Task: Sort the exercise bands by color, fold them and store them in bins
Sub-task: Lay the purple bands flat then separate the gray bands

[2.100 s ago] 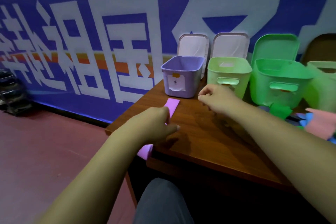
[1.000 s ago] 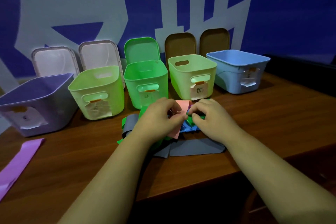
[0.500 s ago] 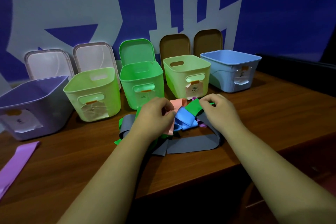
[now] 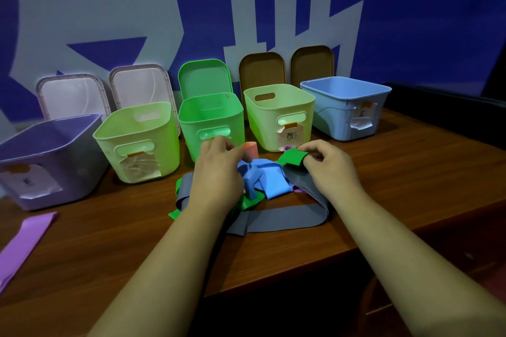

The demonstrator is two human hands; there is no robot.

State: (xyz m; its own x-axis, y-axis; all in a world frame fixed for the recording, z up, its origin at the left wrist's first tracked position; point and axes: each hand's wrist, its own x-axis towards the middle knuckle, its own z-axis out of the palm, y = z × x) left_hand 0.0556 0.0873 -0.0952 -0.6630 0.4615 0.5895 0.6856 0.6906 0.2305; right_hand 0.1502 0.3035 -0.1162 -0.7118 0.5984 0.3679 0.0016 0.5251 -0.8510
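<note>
The right hand is pinching one end of the green band in a closed grip, holding it just above the tangled pile on the table, in front of the row of open bins. The left hand is curling its grip on the pink band at the pile's far edge. The blue band is lying between the hands, the grey band is looping round the near side, and a purple band is lying well apart at the left.
</note>
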